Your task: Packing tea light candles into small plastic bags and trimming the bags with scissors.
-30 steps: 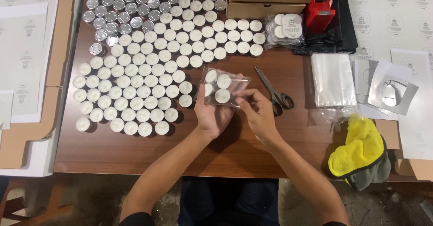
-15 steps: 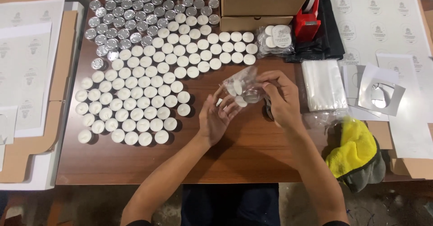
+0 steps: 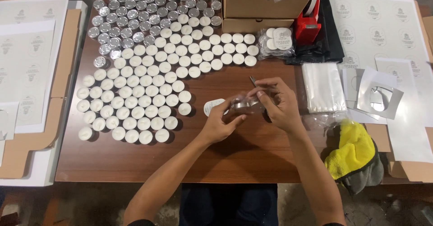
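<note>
My left hand [image 3: 221, 124] and my right hand [image 3: 276, 103] together hold a small clear bag of tealight candles [image 3: 246, 105] above the middle of the brown table [image 3: 252, 156]. The right hand grips the bag's right end; the left hand's fingers pinch its left side. A round white sticker [image 3: 212, 106] sits just left of the bag by my left fingers; whether it lies on the table or sticks to the bag is unclear. The tip of a pair of scissors [image 3: 253, 80] pokes out behind my right hand. Many loose tealights [image 3: 135, 104] cover the table's left half.
Cardboard boxes [image 3: 266, 7] stand at the back, a filled candle bag [image 3: 276, 41] and a red tape dispenser [image 3: 309, 25] beside them. A stack of clear bags [image 3: 321, 87], sticker sheets [image 3: 381, 32] and a yellow cloth [image 3: 354, 151] lie to the right. Flat cardboard [image 3: 27, 144] lies left.
The bag has been turned on its side between my hands. My right hand has closed over its right end, now covering most of the scissors.
</note>
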